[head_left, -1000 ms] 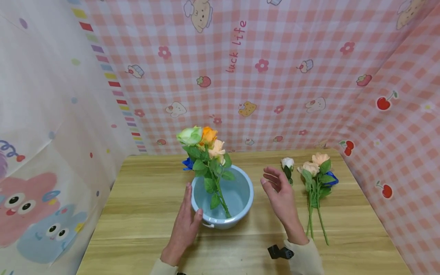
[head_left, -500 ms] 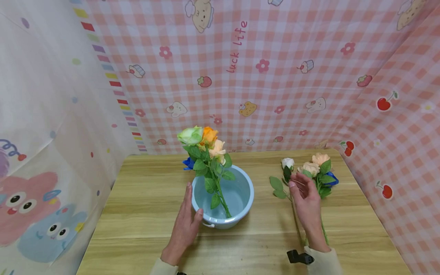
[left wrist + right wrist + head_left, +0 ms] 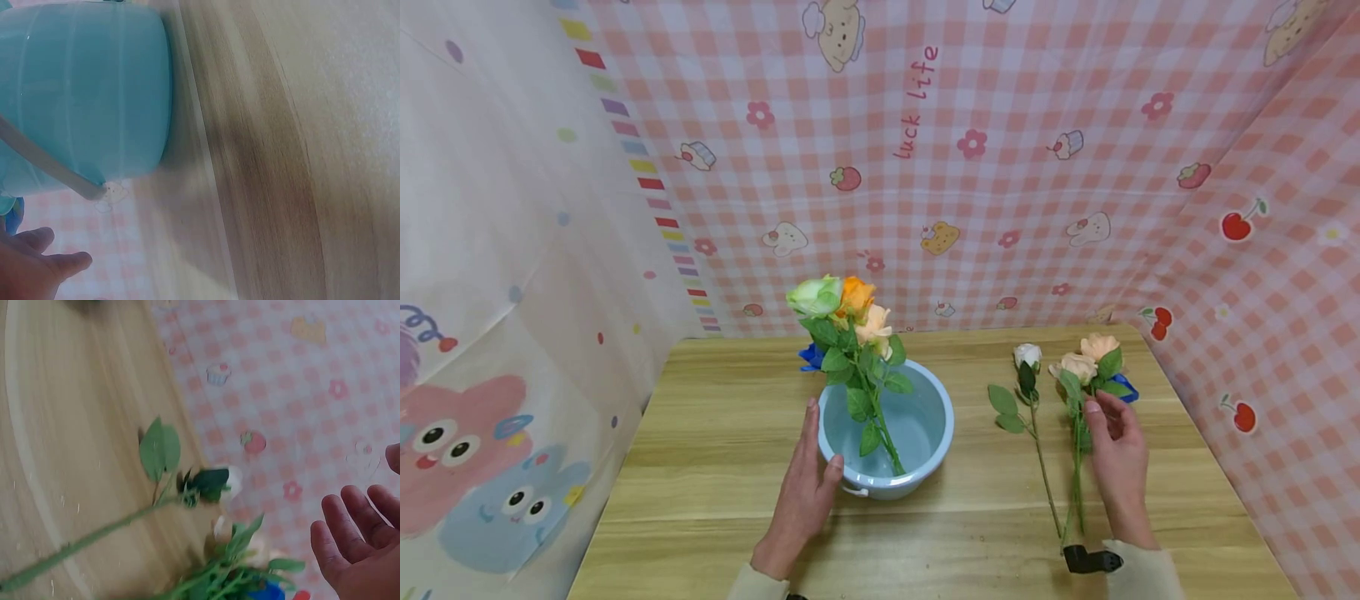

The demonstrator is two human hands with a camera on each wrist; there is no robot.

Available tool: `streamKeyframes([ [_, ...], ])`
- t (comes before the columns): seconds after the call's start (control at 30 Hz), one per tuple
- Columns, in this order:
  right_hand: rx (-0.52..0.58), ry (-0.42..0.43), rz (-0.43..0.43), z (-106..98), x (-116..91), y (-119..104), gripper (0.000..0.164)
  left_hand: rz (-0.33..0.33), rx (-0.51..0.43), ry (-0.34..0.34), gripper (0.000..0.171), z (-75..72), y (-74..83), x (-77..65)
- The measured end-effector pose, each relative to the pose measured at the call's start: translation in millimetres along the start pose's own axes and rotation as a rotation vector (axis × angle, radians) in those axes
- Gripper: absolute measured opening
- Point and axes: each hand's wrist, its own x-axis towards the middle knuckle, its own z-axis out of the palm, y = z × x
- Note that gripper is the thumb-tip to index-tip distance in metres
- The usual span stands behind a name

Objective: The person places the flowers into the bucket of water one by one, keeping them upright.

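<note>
My left hand [image 3: 805, 492] rests with straight fingers against the left side of a light blue bucket [image 3: 946, 450]. Leaning in the bucket are a pale green rose [image 3: 815, 297], an orange rose [image 3: 857, 297], a peach rose [image 3: 873, 323] and a blue flower [image 3: 811, 357]. On the right, my right hand [image 3: 1122, 458] is over the stems of two peach roses [image 3: 1077, 367] and a blue flower [image 3: 1125, 389]. Its fingers bend loosely in the head view; the right wrist view shows them spread, with nothing between them. A white rose [image 3: 233, 482] lies left of that bunch.
The wooden table [image 3: 715, 467] carries everything. Pink checked cloth [image 3: 1037, 200] hangs behind and on the right, and a pale cartoon-print cloth [image 3: 527, 250] on the left. The bucket's handle [image 3: 50, 161] hangs along its side.
My right hand has moved right, from beside the bucket, past the white rose, to the peach roses' stems. The white rose's stem and leaves are now uncovered. My left hand stays put.
</note>
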Motion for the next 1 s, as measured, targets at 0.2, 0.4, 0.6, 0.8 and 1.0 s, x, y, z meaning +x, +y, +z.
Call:
streamKeyframes([
  [0.2, 0.034, 0.034, 0.063, -12.2, 10.5, 14.9, 0.023, 0.000, -0.002, 0.005, 0.081, 0.7, -0.9, 0.1],
  [0.4, 0.045, 0.038, 0.101, -22.0, 17.4, 27.3, 0.018, 0.007, -0.004, 0.010, 0.081, 1.6, -1.9, -0.3],
  [0.6, 0.015, 0.018, 0.155, -29.1, 23.1, 41.0, 0.031, -0.002, 0.002, 0.004, 0.081, 1.4, -2.0, 0.0],
  [0.8, -0.063, -0.078, 0.209, -38.0, 23.8, 51.2, 0.045, -0.008, 0.000, -0.001, 0.081, 1.1, -1.4, 0.5],
  [1.0, -0.110, -0.146, 0.247, -43.3, 24.0, 59.9, 0.049, -0.007, 0.000, 0.001, 0.082, 1.4, -1.4, -0.2],
])
